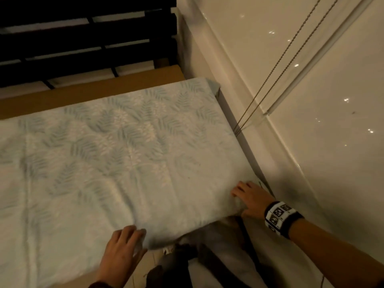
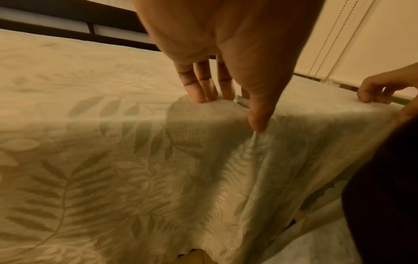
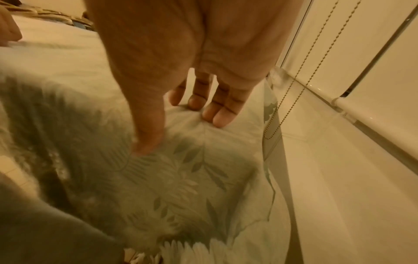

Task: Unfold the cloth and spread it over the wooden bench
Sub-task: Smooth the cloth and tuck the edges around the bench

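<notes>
A pale cloth [image 1: 116,154] with a blue fern print lies flat over the wooden bench, whose bare wood [image 1: 83,94] shows only as a strip along the far side. The cloth's near side hangs down over the front edge [image 2: 158,187]. My left hand [image 1: 133,240] rests on that front edge, straight fingers [image 2: 203,92] pressing on top and the thumb against the hanging part. My right hand [image 1: 243,196] presses the near right corner the same way, its fingers [image 3: 212,110] flat on the cloth [image 3: 192,178] and its thumb on the drape.
A glossy white wall [image 1: 311,142] runs close along the bench's right end, with a blind's bead chain [image 1: 276,73] hanging down to the gap. A dark slatted frame [image 1: 83,38] stands behind the bench. My legs in dark clothes [image 1: 187,262] are at the front edge.
</notes>
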Available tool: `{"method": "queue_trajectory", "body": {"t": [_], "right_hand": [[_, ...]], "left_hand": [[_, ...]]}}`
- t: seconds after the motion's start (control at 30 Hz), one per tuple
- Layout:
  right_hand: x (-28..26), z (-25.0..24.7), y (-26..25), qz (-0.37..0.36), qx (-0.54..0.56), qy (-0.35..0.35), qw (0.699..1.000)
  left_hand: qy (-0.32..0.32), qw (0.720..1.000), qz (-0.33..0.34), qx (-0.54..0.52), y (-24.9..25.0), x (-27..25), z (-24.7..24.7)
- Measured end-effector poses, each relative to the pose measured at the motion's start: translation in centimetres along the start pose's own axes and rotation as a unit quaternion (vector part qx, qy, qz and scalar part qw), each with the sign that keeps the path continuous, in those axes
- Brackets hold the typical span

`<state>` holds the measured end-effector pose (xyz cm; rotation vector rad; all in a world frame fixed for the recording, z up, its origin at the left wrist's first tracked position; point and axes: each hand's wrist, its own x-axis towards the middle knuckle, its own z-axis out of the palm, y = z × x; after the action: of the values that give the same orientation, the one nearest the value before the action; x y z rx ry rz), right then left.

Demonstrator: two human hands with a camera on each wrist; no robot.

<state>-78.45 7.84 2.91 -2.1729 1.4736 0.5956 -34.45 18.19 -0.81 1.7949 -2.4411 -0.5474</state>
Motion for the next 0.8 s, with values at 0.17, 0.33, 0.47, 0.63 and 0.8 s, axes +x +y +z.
{"method": "queue_trajectory", "body": {"t": [0.17,0.33,0.47,0.63,0.8], "right_hand": [[-0.4,1.9,0.2,-0.007,-0.046,0.071,0.996],[-1.1,2.9,1.8,-0.08,-0.048,0.087,0.992],[-1.4,3.4,3.8,-0.055,0.014,0.064,0.996],[-3.5,4.2,6.0,-0.015,0.093,0.031,0.995],[-3.8,3.5,6.6,-0.011,0.1,-0.019,0.995]], "left_hand": [[-0.002,0.999,0.017,-0.028,0.0,-1.1,0.9],[0.016,0.998,-0.045,-0.027,-0.8,-2.7,0.6],[-0.011,0.999,-0.04,0.007,0.4,-2.9,0.4],[-0.034,0.997,-0.061,0.039,3.5,-1.2,0.4],[-0.03,0.995,-0.078,0.056,5.2,-1.4,1.0]]}}
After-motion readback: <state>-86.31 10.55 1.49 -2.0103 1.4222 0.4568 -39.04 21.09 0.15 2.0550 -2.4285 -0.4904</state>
